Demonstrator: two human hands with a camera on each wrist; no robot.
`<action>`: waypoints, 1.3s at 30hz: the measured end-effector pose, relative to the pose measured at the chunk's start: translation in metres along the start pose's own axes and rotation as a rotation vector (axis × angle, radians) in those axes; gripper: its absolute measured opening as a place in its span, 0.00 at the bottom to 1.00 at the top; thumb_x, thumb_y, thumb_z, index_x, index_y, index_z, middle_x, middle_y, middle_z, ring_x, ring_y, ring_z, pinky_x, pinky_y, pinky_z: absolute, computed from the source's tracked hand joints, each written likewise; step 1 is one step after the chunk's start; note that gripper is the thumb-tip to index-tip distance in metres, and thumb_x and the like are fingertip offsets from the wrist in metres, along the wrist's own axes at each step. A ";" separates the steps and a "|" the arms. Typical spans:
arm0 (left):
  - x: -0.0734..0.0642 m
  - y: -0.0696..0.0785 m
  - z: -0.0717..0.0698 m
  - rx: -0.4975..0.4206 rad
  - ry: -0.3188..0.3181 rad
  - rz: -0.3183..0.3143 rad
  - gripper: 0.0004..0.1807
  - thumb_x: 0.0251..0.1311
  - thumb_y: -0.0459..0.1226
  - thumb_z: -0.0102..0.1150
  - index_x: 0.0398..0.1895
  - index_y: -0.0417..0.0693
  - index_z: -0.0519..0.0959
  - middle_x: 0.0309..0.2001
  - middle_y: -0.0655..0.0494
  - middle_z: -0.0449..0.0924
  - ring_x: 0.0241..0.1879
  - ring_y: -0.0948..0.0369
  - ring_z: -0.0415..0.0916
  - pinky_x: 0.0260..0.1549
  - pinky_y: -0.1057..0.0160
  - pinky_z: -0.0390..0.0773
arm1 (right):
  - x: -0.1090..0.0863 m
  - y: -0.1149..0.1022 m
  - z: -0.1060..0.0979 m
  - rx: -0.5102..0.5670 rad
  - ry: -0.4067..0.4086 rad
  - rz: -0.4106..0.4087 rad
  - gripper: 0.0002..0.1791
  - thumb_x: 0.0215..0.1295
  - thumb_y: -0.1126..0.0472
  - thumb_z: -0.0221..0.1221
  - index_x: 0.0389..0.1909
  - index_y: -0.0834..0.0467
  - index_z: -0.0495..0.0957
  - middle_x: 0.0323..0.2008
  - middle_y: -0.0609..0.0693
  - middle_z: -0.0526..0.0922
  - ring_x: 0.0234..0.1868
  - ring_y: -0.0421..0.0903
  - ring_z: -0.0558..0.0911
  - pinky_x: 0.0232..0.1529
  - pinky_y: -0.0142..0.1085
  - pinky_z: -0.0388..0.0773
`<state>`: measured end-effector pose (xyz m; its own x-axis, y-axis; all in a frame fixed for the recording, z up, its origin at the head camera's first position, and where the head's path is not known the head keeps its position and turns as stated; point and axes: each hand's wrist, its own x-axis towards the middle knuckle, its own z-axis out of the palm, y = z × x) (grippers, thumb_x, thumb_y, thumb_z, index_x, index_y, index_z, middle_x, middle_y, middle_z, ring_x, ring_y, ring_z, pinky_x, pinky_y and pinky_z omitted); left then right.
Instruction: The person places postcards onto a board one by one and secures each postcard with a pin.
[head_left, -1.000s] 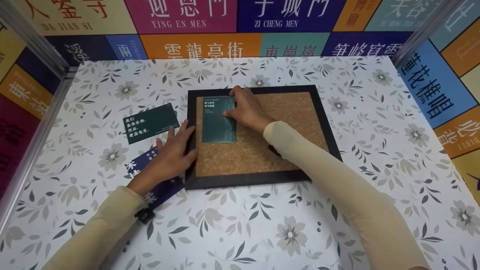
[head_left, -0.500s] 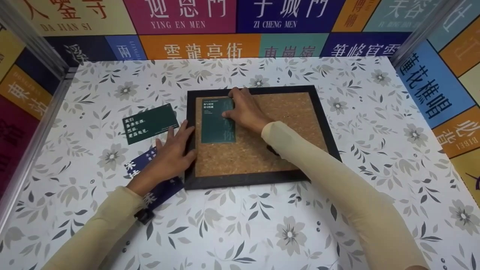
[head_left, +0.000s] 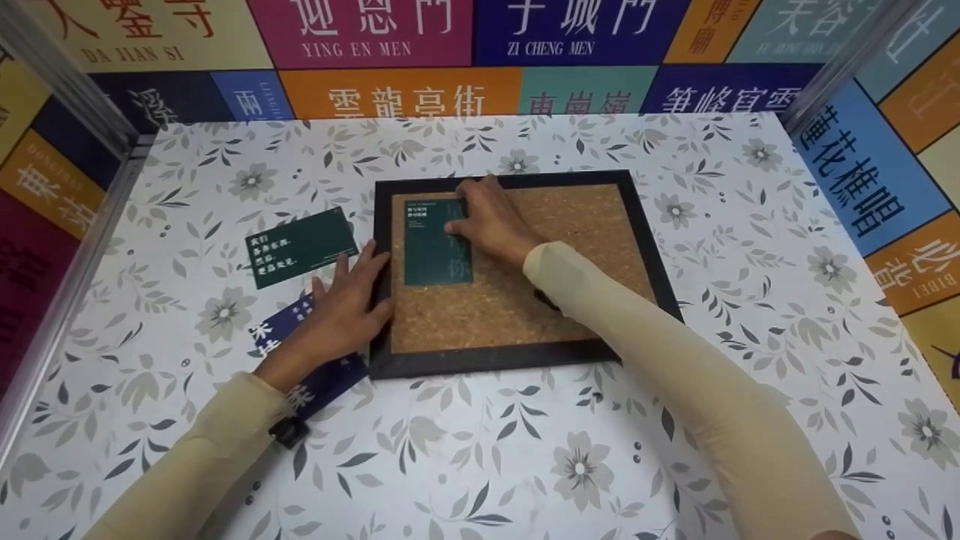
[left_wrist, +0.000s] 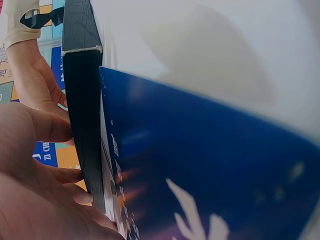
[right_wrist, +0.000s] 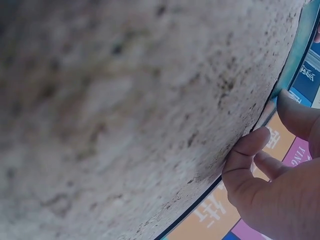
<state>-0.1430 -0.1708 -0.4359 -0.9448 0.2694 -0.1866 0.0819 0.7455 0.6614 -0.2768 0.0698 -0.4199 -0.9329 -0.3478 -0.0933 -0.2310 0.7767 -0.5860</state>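
Observation:
A corkboard (head_left: 540,300) with a black frame lies flat. On its left half rests a dark green printed card (head_left: 431,255). My right hand (head_left: 495,221) holds this card near its top right corner, thumb on the card's right edge. Its other fingers bend down by the board's top border; in the right wrist view the index finger (right_wrist: 252,142) touches the cork close to the card. My left hand (head_left: 341,311) rests along the frame's left side, fingers extended and thumb against the black edge (left_wrist: 82,100). A blue card (head_left: 330,386) lies partly hidden beneath the left hand and wrist.
A second green card (head_left: 300,247) with white writing lies to the left, above the blue card. The table wears a white floral cover (head_left: 480,450). Colourful lettered panels (head_left: 375,37) stand along the back and both sides.
The green card on the cork shifts very slightly under my right hand, its top edge now a little lower. My left hand, the board and the loose cards stay put.

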 end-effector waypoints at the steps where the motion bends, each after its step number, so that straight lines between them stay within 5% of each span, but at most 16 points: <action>1: 0.002 -0.004 0.002 -0.007 0.010 0.011 0.39 0.82 0.42 0.52 0.90 0.41 0.53 0.91 0.44 0.34 0.86 0.32 0.23 0.74 0.20 0.18 | 0.000 0.000 0.000 0.000 0.001 -0.002 0.29 0.76 0.55 0.71 0.70 0.65 0.76 0.63 0.62 0.75 0.57 0.52 0.75 0.64 0.47 0.77; 13: 0.000 -0.001 -0.001 -0.025 -0.002 0.008 0.40 0.82 0.41 0.52 0.90 0.41 0.51 0.91 0.46 0.33 0.87 0.34 0.21 0.74 0.22 0.17 | 0.000 0.000 -0.003 0.026 0.008 -0.033 0.26 0.80 0.57 0.67 0.70 0.67 0.77 0.64 0.61 0.80 0.64 0.53 0.75 0.69 0.47 0.74; 24: -0.002 -0.001 0.001 -0.029 0.010 0.005 0.40 0.81 0.42 0.53 0.90 0.43 0.52 0.91 0.47 0.34 0.87 0.34 0.21 0.75 0.23 0.17 | -0.002 0.001 -0.003 0.058 0.018 -0.025 0.25 0.81 0.58 0.66 0.70 0.67 0.77 0.59 0.60 0.78 0.55 0.51 0.73 0.60 0.44 0.74; 39: 0.002 -0.007 0.003 -0.009 0.016 0.013 0.39 0.81 0.40 0.52 0.90 0.42 0.52 0.91 0.45 0.34 0.87 0.33 0.22 0.74 0.21 0.17 | -0.011 0.012 -0.011 0.074 0.017 -0.047 0.23 0.82 0.58 0.65 0.69 0.67 0.77 0.59 0.61 0.77 0.56 0.52 0.74 0.63 0.47 0.76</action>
<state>-0.1444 -0.1731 -0.4432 -0.9487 0.2688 -0.1666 0.0909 0.7363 0.6705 -0.2729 0.0886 -0.4167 -0.9261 -0.3739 -0.0508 -0.2546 0.7185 -0.6472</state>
